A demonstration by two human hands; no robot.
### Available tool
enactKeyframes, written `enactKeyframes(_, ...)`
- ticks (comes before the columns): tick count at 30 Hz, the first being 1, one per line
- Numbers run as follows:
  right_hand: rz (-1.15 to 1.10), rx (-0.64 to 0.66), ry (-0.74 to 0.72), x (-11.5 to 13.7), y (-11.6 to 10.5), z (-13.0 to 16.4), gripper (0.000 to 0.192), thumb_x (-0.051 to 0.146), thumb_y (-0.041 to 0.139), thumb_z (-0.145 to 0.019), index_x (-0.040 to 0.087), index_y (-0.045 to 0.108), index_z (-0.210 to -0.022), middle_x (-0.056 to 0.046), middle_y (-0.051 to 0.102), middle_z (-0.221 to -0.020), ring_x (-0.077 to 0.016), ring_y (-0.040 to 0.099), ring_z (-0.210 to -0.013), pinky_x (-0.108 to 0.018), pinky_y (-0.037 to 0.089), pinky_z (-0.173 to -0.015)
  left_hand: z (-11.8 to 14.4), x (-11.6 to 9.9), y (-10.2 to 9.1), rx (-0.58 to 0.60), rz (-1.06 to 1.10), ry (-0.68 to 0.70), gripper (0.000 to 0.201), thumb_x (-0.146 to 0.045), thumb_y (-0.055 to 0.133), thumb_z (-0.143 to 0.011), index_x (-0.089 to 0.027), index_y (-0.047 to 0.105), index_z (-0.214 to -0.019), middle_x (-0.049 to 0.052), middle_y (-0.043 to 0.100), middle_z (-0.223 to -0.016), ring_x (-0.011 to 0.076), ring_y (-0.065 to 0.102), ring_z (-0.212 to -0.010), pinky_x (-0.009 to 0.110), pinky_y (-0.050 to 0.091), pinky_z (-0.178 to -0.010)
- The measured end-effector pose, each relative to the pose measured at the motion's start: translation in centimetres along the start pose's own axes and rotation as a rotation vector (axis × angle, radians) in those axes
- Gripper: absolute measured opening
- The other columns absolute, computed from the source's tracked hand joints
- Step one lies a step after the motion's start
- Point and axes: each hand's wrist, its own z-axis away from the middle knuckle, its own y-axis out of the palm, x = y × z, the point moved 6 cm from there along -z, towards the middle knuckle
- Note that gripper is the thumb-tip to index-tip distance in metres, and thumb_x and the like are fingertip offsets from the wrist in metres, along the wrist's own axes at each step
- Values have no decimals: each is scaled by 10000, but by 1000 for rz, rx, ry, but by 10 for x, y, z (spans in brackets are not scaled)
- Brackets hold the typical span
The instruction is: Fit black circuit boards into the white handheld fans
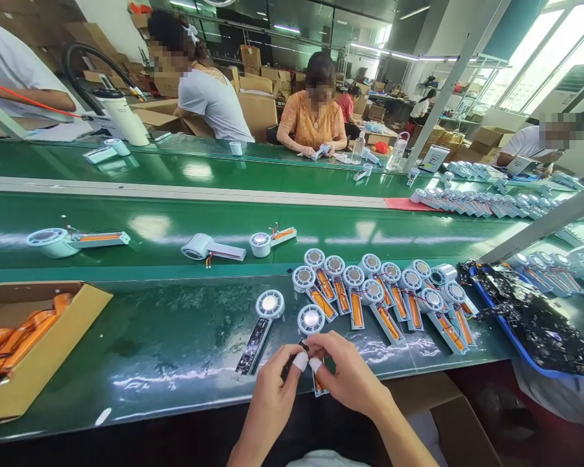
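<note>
My left hand (pixel 278 383) is closed on a small black circuit board (pixel 302 344), mostly covered by my fingers. Beside it my right hand (pixel 345 371) pinches at the board's edge; what lies between its fingertips is hidden. Both thumbs wear white finger covers. Just beyond my fingers lies a light-blue handheld fan (pixel 311 320), its handle partly under my hands and an orange battery showing below. To the left rests another fan (pixel 270 304), with a black circuit board (pixel 253 347) covering its handle.
Several fans with orange batteries (pixel 356 308) crowd the right. Farther right is a blue tray (pixel 503 334) heaped with black circuit boards (pixel 540 318). A cardboard box (pixel 61 350) of orange batteries stands left. Fans lie on the green belt (pixel 150 227); co-workers (pixel 314 117) sit beyond.
</note>
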Motion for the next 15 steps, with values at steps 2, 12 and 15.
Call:
enactKeyframes(2,26,-14,-36,-1,4,1,363,16,575,-848,227,634,-1137,-39,689,-982,-196,632,-910,-311,531,-819,2,9,3,21,51,-96,398,-554,505,-902,-197,680,-885,-23,565,-589,162,528,-530,248,413,-481)
enactKeyframes(12,308,-232,-118,-3,1,0,234,78,504,-956,209,682,-1033,-66,666,-949,-213,589,-847,-329,519,-731,7,18,5,-76,206,-211,414,-445,562,-833,-180,587,-1149,90,748,-978,156,650,-552,295,560,-502)
enactKeyframes(15,435,-226,-112,6,3,-1,213,66,509,-948,197,669,-996,-67,666,-936,-217,573,-815,-331,498,-702,8,18,4,-88,114,-122,353,-420,533,-875,-182,664,-1100,106,776,-998,201,727,-643,343,622,-603)
